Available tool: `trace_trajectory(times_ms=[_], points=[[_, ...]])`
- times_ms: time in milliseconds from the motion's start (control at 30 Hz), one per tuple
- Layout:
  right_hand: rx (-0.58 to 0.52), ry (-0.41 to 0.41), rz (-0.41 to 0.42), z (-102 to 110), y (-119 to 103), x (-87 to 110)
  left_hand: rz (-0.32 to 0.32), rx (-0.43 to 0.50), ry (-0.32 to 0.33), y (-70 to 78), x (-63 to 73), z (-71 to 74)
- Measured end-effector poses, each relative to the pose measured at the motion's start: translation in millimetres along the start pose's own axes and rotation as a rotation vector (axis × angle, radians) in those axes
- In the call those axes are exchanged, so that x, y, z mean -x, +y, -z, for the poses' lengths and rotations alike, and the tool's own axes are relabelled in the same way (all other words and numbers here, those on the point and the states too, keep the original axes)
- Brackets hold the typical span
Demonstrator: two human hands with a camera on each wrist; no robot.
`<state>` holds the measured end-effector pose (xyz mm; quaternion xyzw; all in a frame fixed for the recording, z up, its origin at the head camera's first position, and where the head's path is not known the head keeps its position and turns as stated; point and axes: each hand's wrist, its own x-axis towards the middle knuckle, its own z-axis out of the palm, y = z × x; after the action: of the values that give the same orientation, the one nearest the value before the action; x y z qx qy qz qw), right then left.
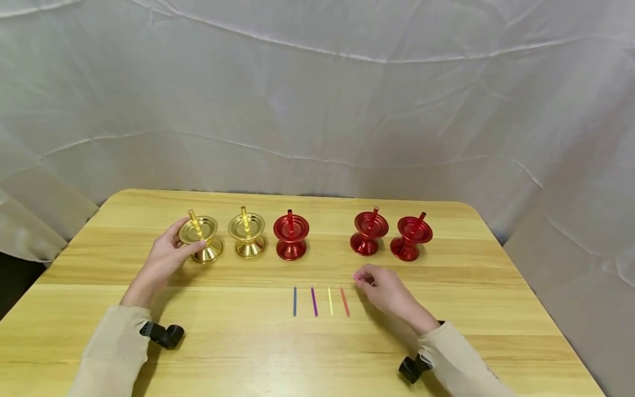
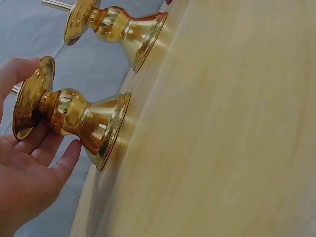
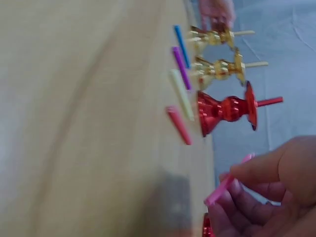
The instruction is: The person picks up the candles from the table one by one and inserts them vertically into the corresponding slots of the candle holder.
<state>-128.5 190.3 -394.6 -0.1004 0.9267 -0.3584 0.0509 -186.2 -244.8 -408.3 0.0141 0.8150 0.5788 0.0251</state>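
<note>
At the left end of the row, my left hand (image 1: 168, 251) grips a gold candle holder (image 1: 208, 251) by its dish, thumb and fingers on either side. The left wrist view shows the holder (image 2: 96, 123) upright, its base at the tabletop. My right hand (image 1: 387, 289) pinches a thin pink candle (image 3: 228, 181) between thumb and fingers, over the table in front of the red holders. To its left lie a blue candle (image 1: 295, 301), a purple candle (image 1: 315, 301), a yellow candle (image 1: 331, 301) and an orange-red candle (image 1: 344, 302), side by side.
A second gold holder (image 1: 250, 246) stands right of the gripped one, then a red holder (image 1: 291, 250). Beyond a gap are two more, a red holder (image 1: 365, 243) and a rightmost red holder (image 1: 405, 249). A pale curtain (image 1: 317, 110) hangs behind the wooden table (image 1: 278, 353).
</note>
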Motion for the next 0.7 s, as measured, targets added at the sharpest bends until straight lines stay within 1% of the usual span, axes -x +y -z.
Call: trace_trajectory(times_ms=[133, 233, 333, 500, 700], points=[[-0.08, -0.017, 0.034, 3, -3, -5.0, 0.006, -0.009, -0.004, 0.4, 0.1, -1.2], [-0.108, 0.012, 0.085, 3, -8, -9.7, 0.01, -0.007, -0.006, -0.3, -0.3, -1.1], [-0.169, 0.044, 0.115, 1, -16, -15.3, 0.017, 0.008, -0.01, -1.2, -0.4, -0.7], [-0.239, 0.087, 0.176, -3, -34, -28.8, 0.017, 0.034, -0.012, -1.0, 0.9, -0.5], [-0.291, 0.102, 0.2, -2, -62, -45.7, 0.003, 0.03, -0.005, -0.3, 1.5, -1.4]])
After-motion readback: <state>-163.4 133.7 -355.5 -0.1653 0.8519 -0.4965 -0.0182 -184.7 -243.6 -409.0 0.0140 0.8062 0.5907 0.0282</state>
